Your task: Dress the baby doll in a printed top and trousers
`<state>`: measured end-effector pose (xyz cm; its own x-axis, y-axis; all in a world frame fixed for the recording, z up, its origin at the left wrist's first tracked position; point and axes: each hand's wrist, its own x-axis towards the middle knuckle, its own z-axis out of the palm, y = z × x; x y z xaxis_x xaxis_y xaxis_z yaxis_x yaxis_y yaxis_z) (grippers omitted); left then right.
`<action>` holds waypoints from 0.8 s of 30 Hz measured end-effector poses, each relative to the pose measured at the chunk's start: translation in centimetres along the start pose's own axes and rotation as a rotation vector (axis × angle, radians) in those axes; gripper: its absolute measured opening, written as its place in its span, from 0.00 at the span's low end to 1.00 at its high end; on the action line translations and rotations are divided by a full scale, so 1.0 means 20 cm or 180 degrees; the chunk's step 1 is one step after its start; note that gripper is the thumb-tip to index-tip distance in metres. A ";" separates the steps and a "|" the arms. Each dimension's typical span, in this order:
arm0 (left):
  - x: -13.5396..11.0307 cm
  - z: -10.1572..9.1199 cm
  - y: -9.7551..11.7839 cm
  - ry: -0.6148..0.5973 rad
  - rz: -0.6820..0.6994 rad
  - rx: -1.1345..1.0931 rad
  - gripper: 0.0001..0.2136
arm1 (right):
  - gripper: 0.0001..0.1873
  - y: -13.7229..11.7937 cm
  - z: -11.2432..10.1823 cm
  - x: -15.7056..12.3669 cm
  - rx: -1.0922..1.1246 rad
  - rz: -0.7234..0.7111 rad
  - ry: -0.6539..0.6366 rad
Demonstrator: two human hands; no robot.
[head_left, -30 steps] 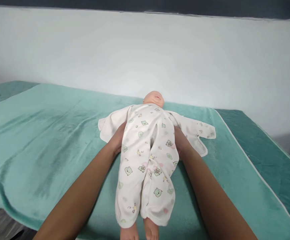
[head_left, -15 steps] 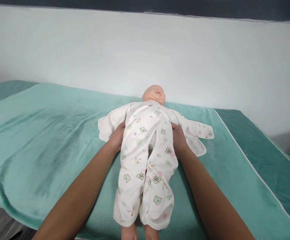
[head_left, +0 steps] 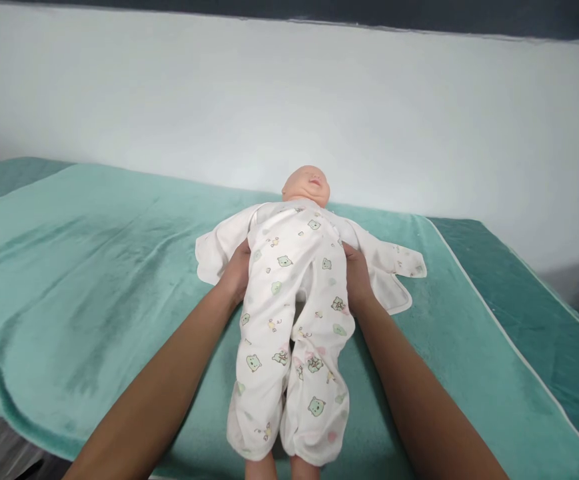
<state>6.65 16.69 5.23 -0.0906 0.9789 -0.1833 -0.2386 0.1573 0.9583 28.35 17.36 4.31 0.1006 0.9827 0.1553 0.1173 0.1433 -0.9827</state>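
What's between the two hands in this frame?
Head view: the doll. Its clothed torso fills the gap, with the left hand and right hand against its sides.

You've got a doll [head_left: 306, 185] w/ a smooth plastic head, a bit shiny. Its sleepsuit [head_left: 289, 293] is soft cloth, matt. The green blanket [head_left: 94, 267] under it is fuzzy & plush. The wall [head_left: 169, 107] looks smooth, matt.

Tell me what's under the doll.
A teal blanket lies under the doll. The left hand and right hand clasp its sides; whether their fingers slip beneath is covered by the doll.
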 end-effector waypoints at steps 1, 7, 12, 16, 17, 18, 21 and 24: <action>0.00 0.00 0.00 0.0050 -0.0003 0.0050 0.19 | 0.12 -0.01 0.00 0.00 -0.0104 -0.0013 0.0000; 0.03 -0.02 -0.03 0.0141 0.0360 0.0654 0.17 | 0.15 -0.05 0.00 -0.02 -0.0615 0.0068 0.0204; 0.06 -0.05 -0.06 -0.0472 0.0739 0.0822 0.17 | 0.14 -0.03 -0.01 0.00 -0.0570 0.0286 0.0588; 0.06 -0.05 -0.04 -0.0454 0.0977 0.1138 0.18 | 0.12 0.03 -0.03 0.02 -0.0313 0.0194 0.1123; 0.06 -0.04 -0.04 -0.0444 0.0984 0.1200 0.18 | 0.11 0.04 -0.03 0.02 -0.0336 0.0120 0.1219; 0.06 -0.04 -0.03 -0.0418 0.0991 0.1259 0.18 | 0.10 0.04 -0.03 0.02 -0.0383 0.0056 0.1269; 0.08 -0.04 -0.02 -0.0204 0.1025 0.1474 0.16 | 0.07 0.05 -0.03 0.02 -0.0430 -0.0018 0.1196; 0.10 -0.05 -0.04 0.0032 0.1025 0.1697 0.13 | 0.08 0.06 -0.03 0.03 -0.0322 -0.0079 0.1039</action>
<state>5.71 18.33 3.96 -0.0875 0.9872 0.1336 0.3174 -0.0995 0.9430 29.04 18.03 3.36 0.4054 0.8875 0.2191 0.2193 0.1383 -0.9658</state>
